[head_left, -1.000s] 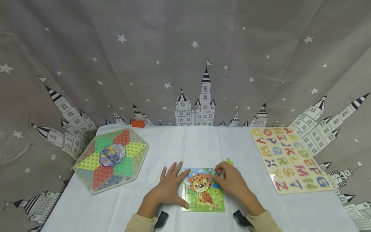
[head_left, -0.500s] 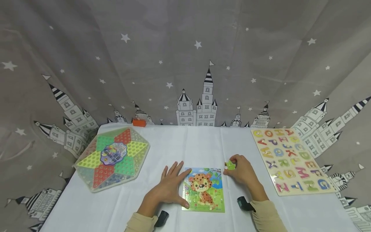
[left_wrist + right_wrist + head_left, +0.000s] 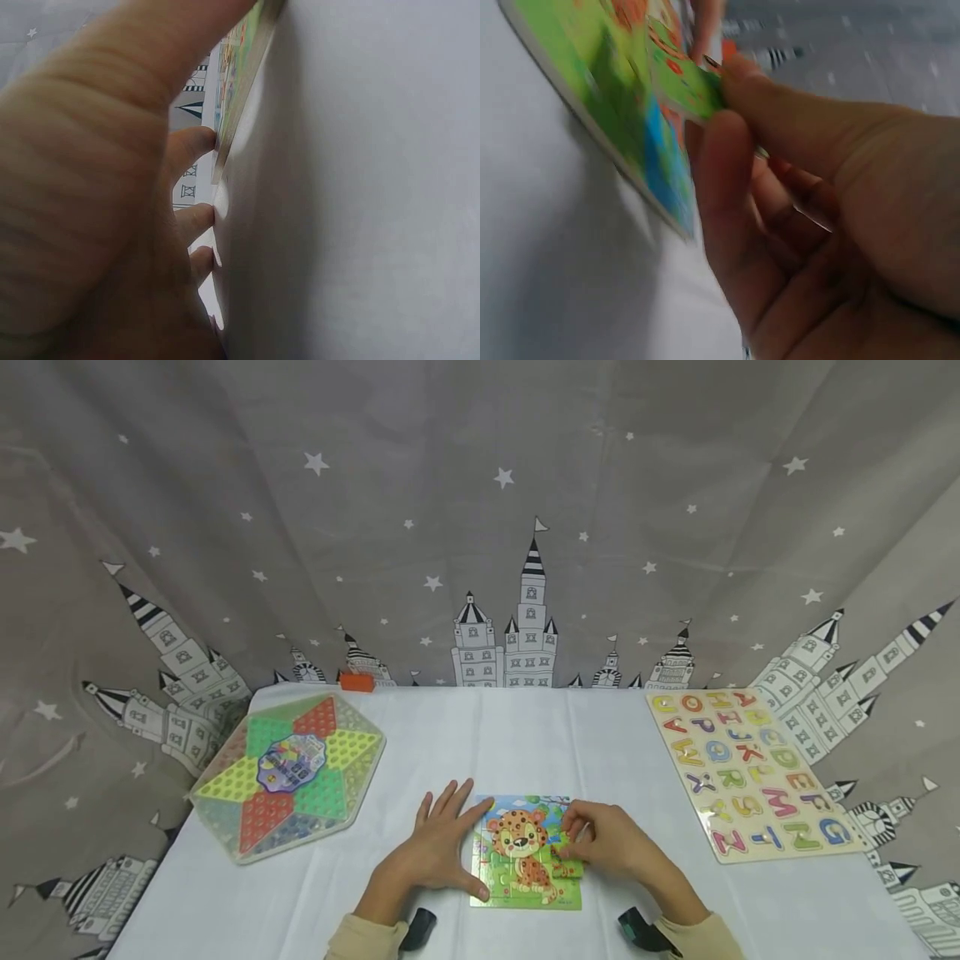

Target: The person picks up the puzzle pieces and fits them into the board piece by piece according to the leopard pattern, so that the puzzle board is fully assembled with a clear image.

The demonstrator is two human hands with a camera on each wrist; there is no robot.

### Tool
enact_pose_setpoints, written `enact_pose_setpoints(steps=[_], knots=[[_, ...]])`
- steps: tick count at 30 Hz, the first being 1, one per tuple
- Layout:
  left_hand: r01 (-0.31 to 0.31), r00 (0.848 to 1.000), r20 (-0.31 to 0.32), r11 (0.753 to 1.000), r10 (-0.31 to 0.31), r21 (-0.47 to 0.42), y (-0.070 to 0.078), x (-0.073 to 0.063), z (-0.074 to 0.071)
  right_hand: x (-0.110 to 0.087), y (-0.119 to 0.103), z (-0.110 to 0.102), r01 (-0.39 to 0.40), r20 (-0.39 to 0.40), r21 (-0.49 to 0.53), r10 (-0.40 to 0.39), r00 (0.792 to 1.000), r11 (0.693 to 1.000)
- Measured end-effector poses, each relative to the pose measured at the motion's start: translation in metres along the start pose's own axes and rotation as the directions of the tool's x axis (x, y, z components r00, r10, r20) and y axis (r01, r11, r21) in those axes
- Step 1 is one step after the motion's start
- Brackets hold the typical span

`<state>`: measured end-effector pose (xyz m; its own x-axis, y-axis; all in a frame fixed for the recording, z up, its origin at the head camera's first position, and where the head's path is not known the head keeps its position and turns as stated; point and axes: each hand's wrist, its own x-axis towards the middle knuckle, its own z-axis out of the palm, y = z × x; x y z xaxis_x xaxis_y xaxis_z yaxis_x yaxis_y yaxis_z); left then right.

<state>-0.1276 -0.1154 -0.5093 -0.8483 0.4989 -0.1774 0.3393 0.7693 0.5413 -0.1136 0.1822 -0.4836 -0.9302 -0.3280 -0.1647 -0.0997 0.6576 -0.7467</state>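
Note:
A jigsaw puzzle (image 3: pixel 517 837) with a spotted cub on green ground lies flat on the white cloth in the head view. My left hand (image 3: pixel 433 852) has its fingers spread along the puzzle's left side, index fingertip at the upper left corner and thumb at the lower left. In the left wrist view, the board's edge (image 3: pixel 241 124) shows beside my fingertips. Between thumb and fingers, my right hand (image 3: pixel 613 839) pinches a green puzzle piece (image 3: pixel 567 868) over the puzzle's right side. The right wrist view shows that piece (image 3: pixel 681 81) tilted above the board, partly covered by my fingers.
At the left lies a hexagonal Chinese checkers board (image 3: pixel 318 789) in clear packaging. A wooden alphabet board (image 3: pixel 757 777) is on the right. A small orange object (image 3: pixel 356 682) sits at the table's back edge, before a grey castle-print curtain (image 3: pixel 480 510).
My right hand left the puzzle's upper right, picked up the green piece beyond its right edge, and brought it back over the puzzle's right side. The left hand stayed in place.

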Motion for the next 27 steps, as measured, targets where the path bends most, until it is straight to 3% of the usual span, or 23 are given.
enact_pose_setpoints(steps=[2, 5, 17, 27], knots=[[0.0, 1.0, -0.001, 1.0, 0.0, -0.001, 0.0, 0.0, 0.0, -0.003, -0.004, 0.008, 0.031, 0.064, -0.012, -0.03, 0.998, 0.999], [0.0, 1.0, -0.001, 1.0, 0.0, -0.004, 0.001, 0.0, -0.001, -0.007, -0.008, 0.018, 0.045, 0.087, -0.027, -0.042, 0.995, 0.999], [0.007, 1.0, 0.022, 1.0, -0.008, 0.013, 0.005, -0.002, -0.005, -0.008, -0.013, 0.032, -0.008, 0.004, -0.132, 0.008, 1.0, 0.991], [0.005, 1.0, 0.021, 1.0, -0.005, 0.014, 0.003, -0.001, -0.004, -0.009, -0.017, 0.032, -0.038, -0.007, -0.106, 0.037, 0.999, 0.994]])
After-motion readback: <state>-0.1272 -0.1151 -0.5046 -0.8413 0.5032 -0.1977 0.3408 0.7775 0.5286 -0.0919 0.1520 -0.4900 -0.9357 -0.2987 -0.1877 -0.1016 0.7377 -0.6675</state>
